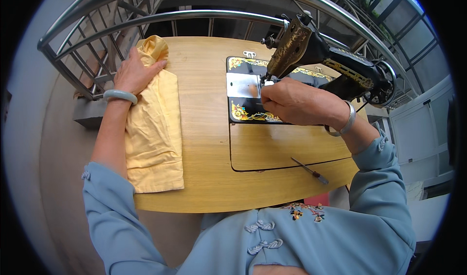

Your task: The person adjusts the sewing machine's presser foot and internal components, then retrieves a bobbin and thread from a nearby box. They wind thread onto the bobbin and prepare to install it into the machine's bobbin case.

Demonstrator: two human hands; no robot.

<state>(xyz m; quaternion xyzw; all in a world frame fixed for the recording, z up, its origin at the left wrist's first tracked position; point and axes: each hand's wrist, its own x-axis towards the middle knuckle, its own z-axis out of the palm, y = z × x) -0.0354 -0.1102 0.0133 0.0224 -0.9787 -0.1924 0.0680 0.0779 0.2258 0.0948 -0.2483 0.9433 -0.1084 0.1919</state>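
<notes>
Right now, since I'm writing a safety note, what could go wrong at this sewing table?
The right hand is at the needle end of the black sewing machine, so a finger might get pricked. The screwdriver lies loose near the front edge of the wooden tabletop and could be knocked off.

Cloth (154,143) left of sewing machine (340,64)

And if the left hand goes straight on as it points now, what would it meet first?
The left hand would likely meet the cloth's bunched end first; depth there is unclear.
</notes>
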